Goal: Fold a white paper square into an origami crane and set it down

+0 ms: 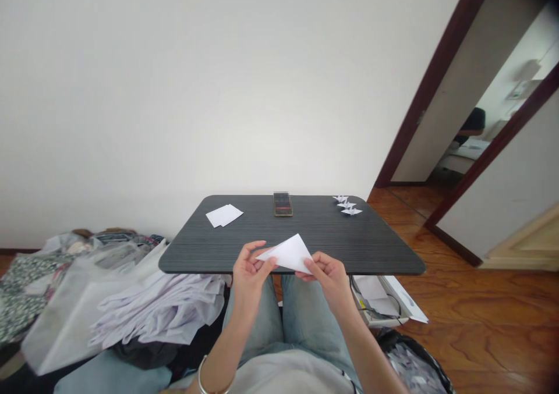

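A white sheet of paper folded into a triangle (289, 253) is held up over the table's near edge. My left hand (252, 265) pinches its left corner, thumb on top and fingers behind. At the right corner, my right hand (322, 269) grips the paper between thumb and fingers. Several loose white paper sheets (223, 215) lie overlapping at the table's far left. Three folded white paper cranes (348, 205) stand in a row at the far right.
The dark table (192, 253) stands against a white wall. A phone (283, 204) rests at its back middle. Piled clothes (166, 309) lie on the left. Below right are a white box (379, 301) with cables and a black bag (414, 362) of paper scraps.
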Available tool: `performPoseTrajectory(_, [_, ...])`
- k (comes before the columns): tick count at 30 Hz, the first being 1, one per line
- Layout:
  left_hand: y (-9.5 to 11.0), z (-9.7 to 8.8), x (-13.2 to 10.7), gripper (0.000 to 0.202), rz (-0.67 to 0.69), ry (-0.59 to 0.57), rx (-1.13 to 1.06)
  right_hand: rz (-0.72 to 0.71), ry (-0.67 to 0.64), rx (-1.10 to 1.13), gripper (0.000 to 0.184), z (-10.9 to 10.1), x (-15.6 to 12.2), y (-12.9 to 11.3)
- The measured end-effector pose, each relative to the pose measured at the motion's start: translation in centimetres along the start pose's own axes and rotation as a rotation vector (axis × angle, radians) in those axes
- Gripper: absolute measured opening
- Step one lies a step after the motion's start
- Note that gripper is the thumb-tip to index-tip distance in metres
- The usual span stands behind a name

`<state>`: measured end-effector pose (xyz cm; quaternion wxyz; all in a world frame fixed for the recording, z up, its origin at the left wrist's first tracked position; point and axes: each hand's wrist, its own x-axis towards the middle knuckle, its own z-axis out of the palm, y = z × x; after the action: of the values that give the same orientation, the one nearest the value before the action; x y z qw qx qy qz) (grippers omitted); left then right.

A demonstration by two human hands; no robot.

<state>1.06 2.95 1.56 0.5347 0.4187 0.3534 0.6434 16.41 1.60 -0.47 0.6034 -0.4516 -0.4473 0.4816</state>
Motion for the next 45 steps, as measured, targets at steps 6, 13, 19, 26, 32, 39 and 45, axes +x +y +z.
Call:
performPoseTrajectory(6, [-0.1, -0.2, 0.1, 0.019, -0.014, 0.015, -0.031, 0.017, -0.01, 0.043, 0.037, 0.4, -0.3, 0.1])
performPoseTrajectory(13, [0.2, 0.3, -0.3, 0.019, -0.021, 0.003, -0.012, 0.04, -0.033, 0.04, 0.037, 0.5, -0.2, 0.3])
performPoseTrajectory(19, [0.0, 0.3, -0.2, 0.023, 0.002, 0.037, -0.033, 0.017, -0.054, 0.043, 0.035, 0.6, -0.2, 0.5])
performPoseTrajectory(26, [-0.2, 0.2, 0.0, 0.024, 0.015, 0.1, 0.0, -0.026, -0.038, 0.042, 0.032, 0.7, -0.4, 0.7])
performPoseTrajectory(32, [-0.3, 0.2, 0.3, 0.023, 0.021, 0.117, 0.002, -0.034, -0.015, 0.036, 0.032, 1.0, -0.3, 0.8])
performPoseTrajectory(39, [-0.7, 0.3, 0.3, 0.03, -0.003, 0.037, 0.015, -0.035, -0.017, 0.048, 0.031, 1.3, -0.5, 0.6])
performPoseTrajectory(45, [-0.6, 0.2, 0.3, 0.028, -0.018, 0.096, 0.03, -0.016, 0.004, 0.009, 0.035, 1.5, -0.7, 0.6])
